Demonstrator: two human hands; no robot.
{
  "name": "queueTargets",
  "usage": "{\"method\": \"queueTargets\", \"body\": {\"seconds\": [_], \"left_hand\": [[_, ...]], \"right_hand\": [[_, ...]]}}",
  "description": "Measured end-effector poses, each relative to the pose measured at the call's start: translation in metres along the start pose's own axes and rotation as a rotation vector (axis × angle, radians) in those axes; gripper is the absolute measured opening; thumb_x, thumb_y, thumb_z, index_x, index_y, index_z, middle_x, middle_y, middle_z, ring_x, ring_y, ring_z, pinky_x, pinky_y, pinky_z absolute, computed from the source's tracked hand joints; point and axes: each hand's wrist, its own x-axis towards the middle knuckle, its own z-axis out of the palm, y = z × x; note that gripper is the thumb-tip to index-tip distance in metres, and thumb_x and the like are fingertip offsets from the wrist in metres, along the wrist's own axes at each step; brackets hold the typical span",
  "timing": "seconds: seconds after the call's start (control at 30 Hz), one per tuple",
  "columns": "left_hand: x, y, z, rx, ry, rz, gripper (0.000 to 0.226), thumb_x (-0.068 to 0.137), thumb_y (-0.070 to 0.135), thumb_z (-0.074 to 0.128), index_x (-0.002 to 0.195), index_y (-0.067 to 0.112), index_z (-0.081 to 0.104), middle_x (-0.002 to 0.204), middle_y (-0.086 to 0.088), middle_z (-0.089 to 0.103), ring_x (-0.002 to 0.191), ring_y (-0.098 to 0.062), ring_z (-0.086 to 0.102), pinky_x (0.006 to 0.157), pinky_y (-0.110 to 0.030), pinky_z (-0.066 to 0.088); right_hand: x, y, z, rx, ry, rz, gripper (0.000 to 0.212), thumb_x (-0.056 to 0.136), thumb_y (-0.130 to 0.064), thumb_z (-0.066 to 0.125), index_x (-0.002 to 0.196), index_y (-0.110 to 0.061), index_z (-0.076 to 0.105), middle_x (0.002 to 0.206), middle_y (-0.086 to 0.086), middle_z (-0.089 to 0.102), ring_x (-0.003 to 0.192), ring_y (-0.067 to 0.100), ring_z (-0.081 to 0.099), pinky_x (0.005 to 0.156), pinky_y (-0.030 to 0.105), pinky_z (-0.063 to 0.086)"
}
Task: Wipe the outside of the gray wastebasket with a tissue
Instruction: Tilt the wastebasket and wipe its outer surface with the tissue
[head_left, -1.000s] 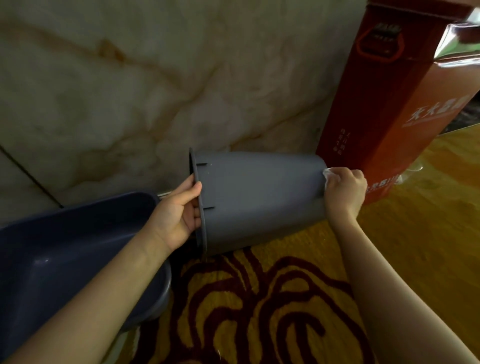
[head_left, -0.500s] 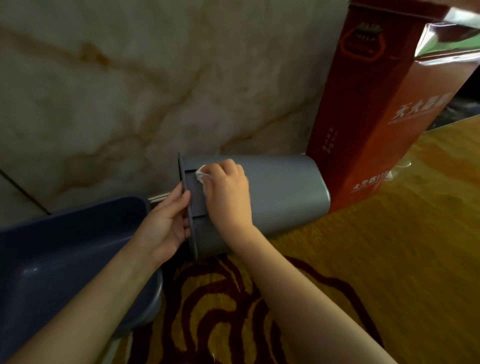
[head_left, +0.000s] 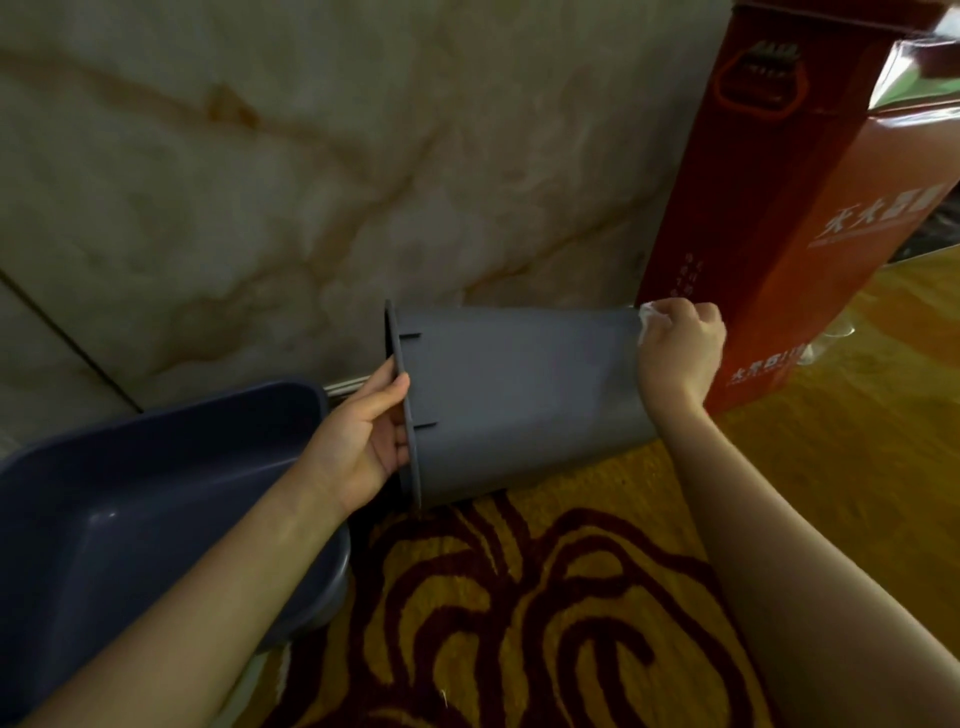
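While the gray wastebasket (head_left: 519, 400) lay sideways, long axis pointing at the red carton (head_left: 810, 208), left grip (head_left: 358, 447) clasped its rim at the end far from the carton; right grip (head_left: 678, 348), nearest the carton, clenched the tissue (head_left: 645, 317) against the base.

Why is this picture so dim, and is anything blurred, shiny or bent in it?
Head view: dim, warm light overall; bright glare on the red box at its upper corner; a small highlight inside the blue tub; the tissue in the right hand looks soft-edged, the gray wastebasket fairly crisp; the wide lens makes the box lean outward.
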Motion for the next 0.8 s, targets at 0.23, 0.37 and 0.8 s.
{"method": "queueTargets", "body": {"seconds": [0.23,0.37,0.8], "left_hand": [[0.005,0.015,-0.005,0.155,-0.048,-0.134,0.051,0.085,0.047,0.044,0.128,0.02,0.051,0.078,-0.002,0.074,0.066,-0.016,0.071,0.056,-0.03,0.056],[0.013,0.036,-0.007,0.252,-0.018,-0.281,0.07,0.079,0.071,0.031,0.113,0.015,0.057,0.07,-0.006,0.073,0.064,-0.02,0.072,0.058,-0.031,0.058],[0.026,0.032,0.046,0.143,0.403,-0.194,0.032,0.092,0.0,0.031,0.062,0.005,0.041,0.036,-0.009,0.053,0.034,-0.02,0.056,0.076,-0.034,0.045]], "right_hand": [[-0.064,-0.079,0.025,0.042,-0.247,-0.512,0.017,0.089,-0.017,0.056,0.098,-0.01,0.069,0.1,0.018,0.06,0.095,0.038,0.051,0.078,0.044,0.042],[-0.077,-0.069,0.017,0.13,-0.256,-0.435,0.018,0.092,-0.016,0.054,0.103,-0.014,0.068,0.105,0.013,0.06,0.098,0.033,0.049,0.085,0.047,0.042],[-0.118,-0.048,-0.027,0.256,-0.156,-0.385,0.011,0.088,-0.008,0.061,0.098,-0.009,0.066,0.093,0.009,0.06,0.085,0.024,0.055,0.074,0.047,0.05]]}}
